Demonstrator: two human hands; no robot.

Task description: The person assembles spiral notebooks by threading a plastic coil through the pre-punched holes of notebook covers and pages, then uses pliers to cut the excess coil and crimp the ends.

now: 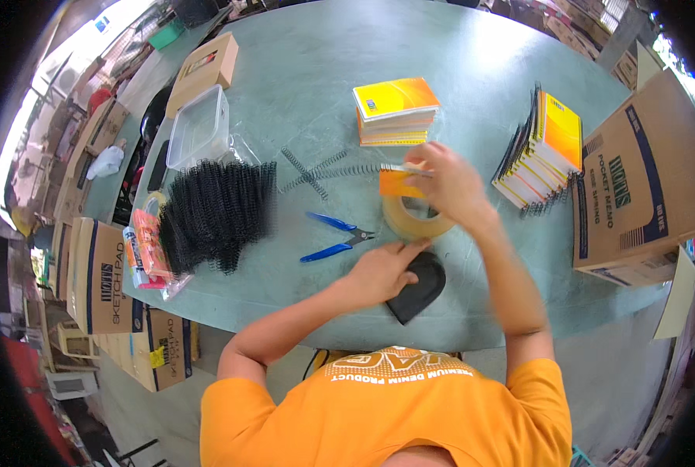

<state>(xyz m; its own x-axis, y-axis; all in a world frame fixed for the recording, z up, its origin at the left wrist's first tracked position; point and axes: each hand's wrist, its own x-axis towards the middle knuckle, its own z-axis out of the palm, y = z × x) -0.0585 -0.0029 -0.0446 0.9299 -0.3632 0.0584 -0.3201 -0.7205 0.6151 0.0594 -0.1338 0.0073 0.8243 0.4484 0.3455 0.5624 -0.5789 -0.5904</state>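
My right hand (450, 185) is closed on a small orange-covered memo pad (398, 184) above a roll of clear tape (414, 222). A long black spiral coil (347, 170) runs left from the pad's edge; its far end reaches loose coils (307, 174) on the table. My left hand (380, 274) lies with fingers stretched out, fingertips by the tape roll and thumb on a flat black rounded object (419, 289). Left of that hand, blue-handled cutting pliers (339, 236) lie spread apart.
A big pile of black coils (219, 214) lies left, near a clear plastic box (199, 128). Beyond my hands stands a stack of memo pads (396, 113); spiral-bound pads (542, 152) are stacked right, beside a cardboard carton (643, 179). More cartons (98, 276) stand past the left edge.
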